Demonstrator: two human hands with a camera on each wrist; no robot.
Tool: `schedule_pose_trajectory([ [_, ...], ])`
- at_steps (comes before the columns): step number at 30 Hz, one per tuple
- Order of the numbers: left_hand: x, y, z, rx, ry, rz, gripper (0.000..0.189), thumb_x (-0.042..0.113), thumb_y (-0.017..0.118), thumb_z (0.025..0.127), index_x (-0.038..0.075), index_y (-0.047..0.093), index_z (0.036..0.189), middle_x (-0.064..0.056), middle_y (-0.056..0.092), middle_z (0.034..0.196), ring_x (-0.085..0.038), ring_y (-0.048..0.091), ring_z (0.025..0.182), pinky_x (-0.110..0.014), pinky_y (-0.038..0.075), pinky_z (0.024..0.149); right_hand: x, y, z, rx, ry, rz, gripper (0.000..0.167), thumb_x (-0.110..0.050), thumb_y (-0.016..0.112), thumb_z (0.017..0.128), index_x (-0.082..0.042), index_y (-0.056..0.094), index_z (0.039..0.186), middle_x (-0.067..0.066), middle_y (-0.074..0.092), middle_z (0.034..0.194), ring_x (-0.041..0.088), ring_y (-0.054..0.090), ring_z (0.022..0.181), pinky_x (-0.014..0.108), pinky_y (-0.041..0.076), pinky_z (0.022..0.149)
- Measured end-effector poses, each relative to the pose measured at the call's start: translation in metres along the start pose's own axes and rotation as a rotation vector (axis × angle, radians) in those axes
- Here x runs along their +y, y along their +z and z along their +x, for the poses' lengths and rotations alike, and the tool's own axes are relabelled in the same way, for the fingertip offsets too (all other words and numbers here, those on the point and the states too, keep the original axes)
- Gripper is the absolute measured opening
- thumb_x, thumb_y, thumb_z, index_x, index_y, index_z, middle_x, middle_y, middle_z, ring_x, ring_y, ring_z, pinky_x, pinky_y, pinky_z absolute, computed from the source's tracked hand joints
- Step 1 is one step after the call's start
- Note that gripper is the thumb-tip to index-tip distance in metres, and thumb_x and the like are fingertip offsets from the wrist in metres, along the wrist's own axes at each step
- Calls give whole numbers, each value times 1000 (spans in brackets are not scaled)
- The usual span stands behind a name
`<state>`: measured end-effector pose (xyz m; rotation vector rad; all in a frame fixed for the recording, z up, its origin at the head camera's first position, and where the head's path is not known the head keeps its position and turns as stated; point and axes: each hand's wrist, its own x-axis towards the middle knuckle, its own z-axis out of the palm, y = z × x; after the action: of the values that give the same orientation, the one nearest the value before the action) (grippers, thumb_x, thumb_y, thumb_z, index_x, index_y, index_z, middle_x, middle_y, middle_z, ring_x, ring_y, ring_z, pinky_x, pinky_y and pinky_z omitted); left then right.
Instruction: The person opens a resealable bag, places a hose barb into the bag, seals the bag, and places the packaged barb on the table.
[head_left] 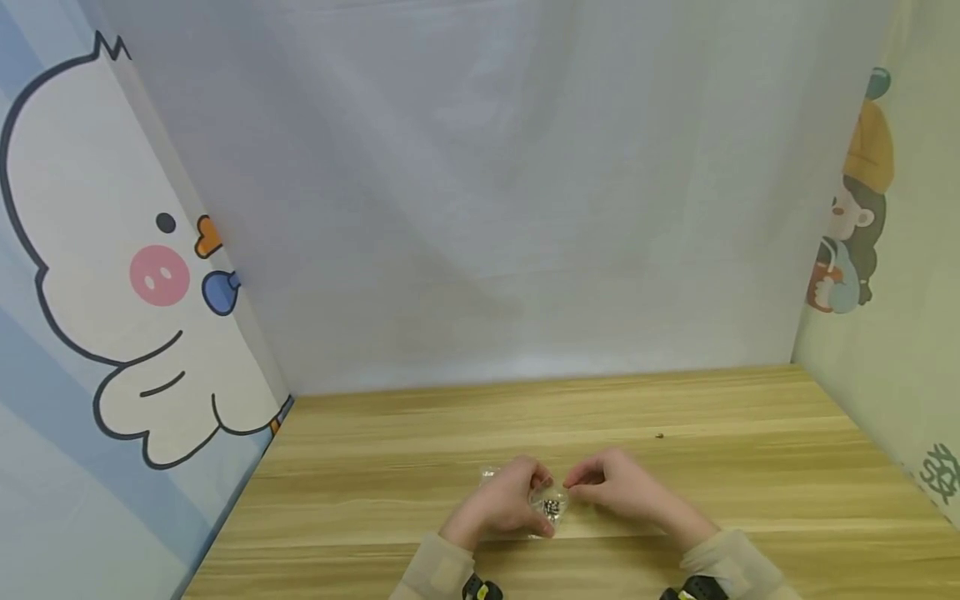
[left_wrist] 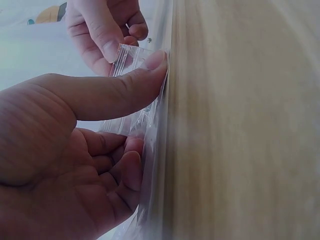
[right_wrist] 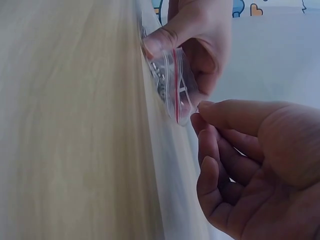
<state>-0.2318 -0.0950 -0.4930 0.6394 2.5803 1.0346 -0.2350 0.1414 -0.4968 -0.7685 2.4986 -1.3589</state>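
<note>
A small clear zip bag (head_left: 538, 498) with a red line along its seal (right_wrist: 176, 85) holds several tiny shiny metal pieces (head_left: 552, 507). My left hand (head_left: 510, 497) grips it low over the table, the thumb on the near side and the fingers on the far side. The bag's mouth faces right and stands parted in the right wrist view. My right hand (head_left: 618, 487) is right at that mouth, thumb and forefinger pinched together. A tiny piece, mostly hidden, sits between those fingertips (right_wrist: 204, 106). The other right fingers are loosely curled.
A tiny dark piece (head_left: 660, 436) lies on the wooden table (head_left: 375, 450) beyond my right hand. Clear plastic (head_left: 489, 473) shows behind my left hand. A pale curtain (head_left: 480, 208) hangs along the back edge, with printed panels (head_left: 82, 250) at the sides.
</note>
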Motion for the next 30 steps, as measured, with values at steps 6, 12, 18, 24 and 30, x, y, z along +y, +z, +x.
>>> schedule_pose_trajectory([
  [6,1,-1,-1,-4,-1,-16,59,8,100,71,6,66,119,-1,61,110,-13,57,98,-35,52,93,-5,9,6,3,1,29,13,-13,78,95,-4,81,104,-1,77,94,9,65,81,25,52,70],
  [12,2,-1,0,-5,-2,-3,59,9,100,70,6,67,119,-1,60,110,-13,56,97,-35,51,93,-6,14,11,29,-9,31,11,-10,77,95,-4,81,104,1,78,95,10,67,84,24,53,72],
  [18,2,-1,0,0,-4,6,60,10,101,70,4,67,119,-2,61,109,-14,57,98,-36,52,93,-7,17,11,80,-1,20,11,-8,77,96,-4,81,105,3,79,99,15,70,90,25,55,77],
  [24,1,-1,0,4,-4,7,61,11,101,70,4,67,120,-2,62,110,-14,59,99,-37,52,95,-8,16,11,102,6,19,9,-8,76,96,-4,81,104,3,79,99,16,71,91,25,55,77],
  [30,2,-1,-1,9,-4,4,61,10,101,69,4,66,119,-2,62,109,-14,59,98,-36,52,95,-8,16,11,94,-8,10,8,-8,77,97,-5,82,103,3,79,98,15,71,90,26,56,77],
])
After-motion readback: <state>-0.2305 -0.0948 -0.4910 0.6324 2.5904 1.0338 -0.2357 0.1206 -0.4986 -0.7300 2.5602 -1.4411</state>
